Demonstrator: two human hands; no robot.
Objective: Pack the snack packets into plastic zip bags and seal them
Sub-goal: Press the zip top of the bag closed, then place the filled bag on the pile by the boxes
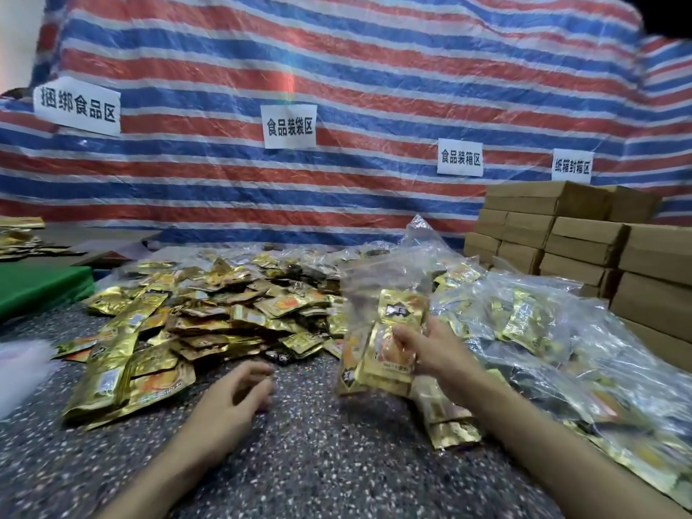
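Makeshift food-packing workshop. Striped tarpaulin [337, 69] as back wall, paper zone signs [288, 126] taped on. Flat brown cartons [584, 241] stacked right; loose gold snack packets [209, 312] heaped on speckled desk [299, 462].

Striped tarp [337, 69] hangs ahead of me with four paper signs [288, 126]; brown boxes [561, 234] stacked right, green board [41, 290] left on my speckled desk [299, 462].

Bare throughout: left hand [236, 398] and right hand [434, 354] uncovered, left forearm [161, 475] and right forearm [546, 438] likewise bare all the way to the bottom edge of the picture. Look slim at the wrists [464, 383], with slender fingers [251, 370] and smooth skin. Nails too small and blurred to judge. Left fingertips [269, 368] smeared by blur, too soft for finer detail.
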